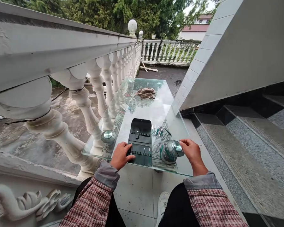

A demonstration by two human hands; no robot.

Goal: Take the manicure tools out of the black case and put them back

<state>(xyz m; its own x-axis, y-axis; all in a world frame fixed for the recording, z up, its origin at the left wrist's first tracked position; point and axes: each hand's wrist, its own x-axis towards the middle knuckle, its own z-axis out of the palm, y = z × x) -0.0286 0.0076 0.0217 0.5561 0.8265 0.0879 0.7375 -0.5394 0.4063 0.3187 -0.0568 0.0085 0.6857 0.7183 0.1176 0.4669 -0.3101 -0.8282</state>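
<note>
A black manicure case (141, 126) lies unfolded on the glass table, with two slim metal tools (144, 151) in the elastic loops of its near half. At the case's lower left edge is my left hand (121, 155), its thumb over the edge and its fingers along the side, gripping it. My right hand (191, 153) is above the table's right side, with thumb and index finger pinched together. Something thin may be between them, too small to name. Nail clippers and other small manicure tools (159, 130) lie on the glass right of the case.
The glass table (156, 110) has round metal-capped supports (108, 136) near its front corners. A crumpled brown cloth (146, 93) lies toward its far end. A white balustrade (94, 72) runs along the left. Stone steps (246, 135) rise on the right.
</note>
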